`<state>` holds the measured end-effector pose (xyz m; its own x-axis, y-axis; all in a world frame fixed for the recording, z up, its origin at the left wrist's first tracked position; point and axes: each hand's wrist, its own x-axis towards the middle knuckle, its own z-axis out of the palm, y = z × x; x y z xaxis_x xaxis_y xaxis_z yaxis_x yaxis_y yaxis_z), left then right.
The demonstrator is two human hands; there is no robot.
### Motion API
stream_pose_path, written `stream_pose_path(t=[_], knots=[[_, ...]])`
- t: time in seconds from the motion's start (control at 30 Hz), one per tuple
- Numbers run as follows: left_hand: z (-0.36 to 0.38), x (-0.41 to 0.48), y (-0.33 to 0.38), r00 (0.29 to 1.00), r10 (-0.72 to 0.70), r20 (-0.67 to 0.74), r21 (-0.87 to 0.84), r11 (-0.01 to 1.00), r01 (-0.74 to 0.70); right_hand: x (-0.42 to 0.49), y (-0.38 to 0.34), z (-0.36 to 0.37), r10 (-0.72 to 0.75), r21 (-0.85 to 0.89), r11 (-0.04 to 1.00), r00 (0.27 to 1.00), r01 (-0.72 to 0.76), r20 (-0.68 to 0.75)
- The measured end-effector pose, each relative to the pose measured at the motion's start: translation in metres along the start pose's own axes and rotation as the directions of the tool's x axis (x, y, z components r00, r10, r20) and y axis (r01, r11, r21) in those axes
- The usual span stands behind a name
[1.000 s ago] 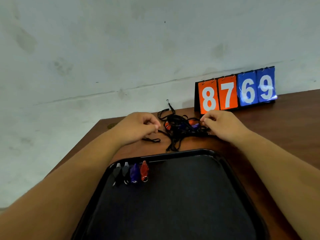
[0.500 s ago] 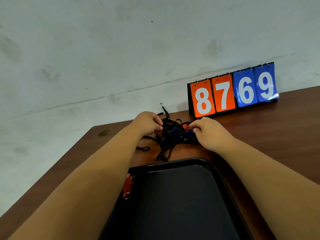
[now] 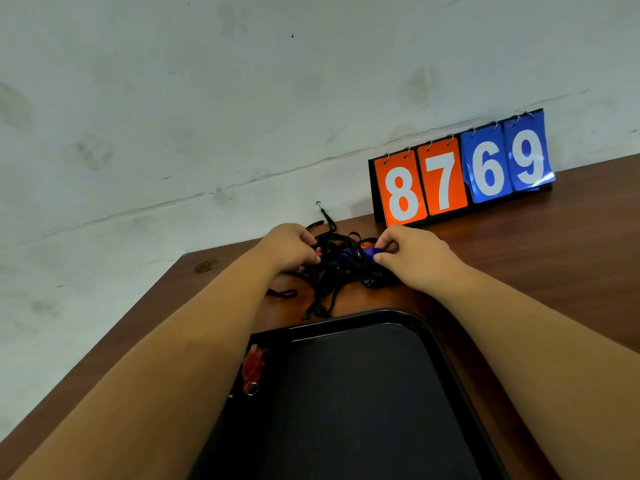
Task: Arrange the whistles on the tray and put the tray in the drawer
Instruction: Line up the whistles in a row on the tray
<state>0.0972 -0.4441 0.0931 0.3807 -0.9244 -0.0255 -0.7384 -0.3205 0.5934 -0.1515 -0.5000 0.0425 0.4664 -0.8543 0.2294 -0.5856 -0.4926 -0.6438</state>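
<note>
Grips (image 3: pixel 412 258) off tray (image 3: pixel 349 322), red whistle (image 3: pixel 253 364) inside

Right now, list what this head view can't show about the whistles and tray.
- Whistles on the tray: the left forearm covers all but a red whistle.
- Pile count: black lanyards tangle over it; only a blue whistle in the right hand shows.
- Left hand grip: fingers curl away.
- Drawer: out of frame.
</note>
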Motion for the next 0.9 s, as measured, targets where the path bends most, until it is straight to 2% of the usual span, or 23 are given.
stream_pose_path(t=[0.1,0.2,0.37,0.6,0.77,0.9], knots=[[-0.007,-0.004,0.002,0.997,0.047,-0.062,0.014,0.999,-0.046,-0.001,0.0,-0.003,-0.019,0.101,0.995,0.999,0.023,-0.038],[-0.017,-0.013,0.0,0.992,0.076,-0.099,-0.101,0.991,-0.086,-0.003,-0.005,-0.006,-0.059,0.176,0.982,0.996,0.07,-0.068],[-0.037,-0.041,-0.001,0.983,0.15,-0.111,-0.241,0.955,-0.173,-0.006,-0.012,-0.01,-0.105,0.163,0.978,0.982,0.131,-0.157],[-0.062,-0.107,-0.015,0.972,0.224,-0.076,-0.335,0.912,-0.236,-0.021,-0.031,-0.015,-0.146,0.287,0.934,0.961,0.211,-0.233],[-0.075,-0.155,-0.035,0.963,0.266,0.027,-0.331,0.912,-0.243,-0.043,-0.063,-0.016,-0.219,0.37,0.888,0.959,0.273,-0.182],[-0.079,-0.174,-0.057,0.959,0.28,0.045,-0.311,0.916,-0.253,-0.064,-0.088,-0.007,-0.338,0.313,0.893,0.941,0.323,-0.005]])
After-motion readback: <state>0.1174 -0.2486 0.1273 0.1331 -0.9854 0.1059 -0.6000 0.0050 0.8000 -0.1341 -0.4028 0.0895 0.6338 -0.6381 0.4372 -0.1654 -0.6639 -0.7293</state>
